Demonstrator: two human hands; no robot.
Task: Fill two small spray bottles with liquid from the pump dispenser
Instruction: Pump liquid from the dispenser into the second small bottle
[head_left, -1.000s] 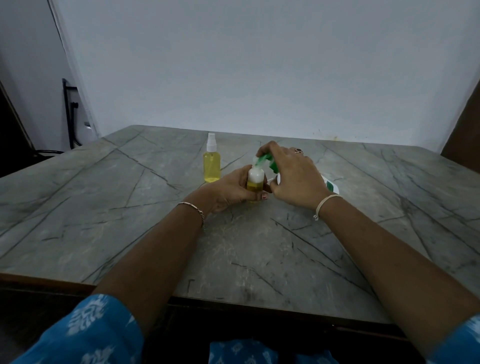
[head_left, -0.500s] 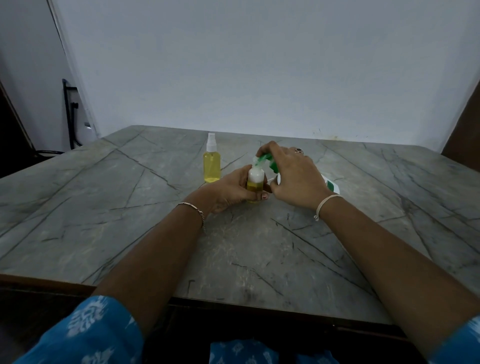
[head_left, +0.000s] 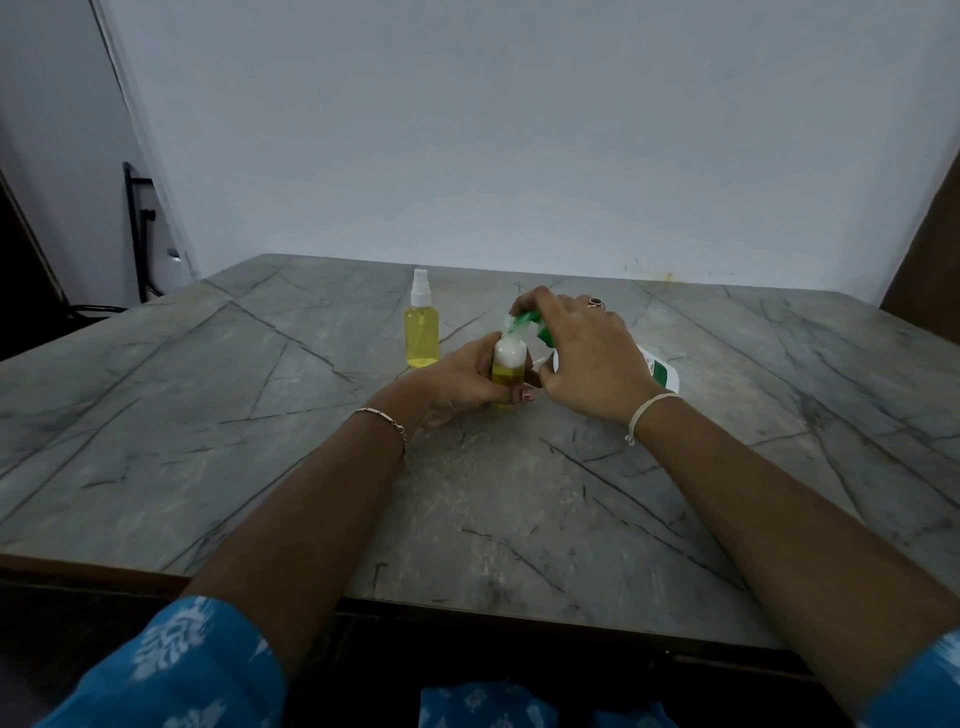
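A: Left hand (head_left: 457, 382), what's the grip?
B: Fingers and thumb are wrapped round the small bottle (head_left: 508, 370) and hold it upright. The base is on or just above the table (head_left: 260, 415), can't tell which. Yellow liquid in the lower part, white above it.
A: Right hand (head_left: 587, 358)?
B: Curled over the green head of the pump dispenser (head_left: 530, 325), forefinger hooked on top, thumb tucked low beside the left fingertips. The green spout sits right over the mouth of the held bottle. The dispenser body is mostly hidden behind that hand; a white-and-green bit shows past its wrist side.
A: Other bottle?
B: Second spray bottle (head_left: 422, 332), white sprayer on top, yellow liquid nearly to the shoulder. It stands upright just beyond the left hand's knuckles, not touching.
A: Extras?
B: Bracelet (head_left: 382, 418) on the left wrist, pale cord (head_left: 649, 410) on the right, ring (head_left: 596, 302) on a right finger.
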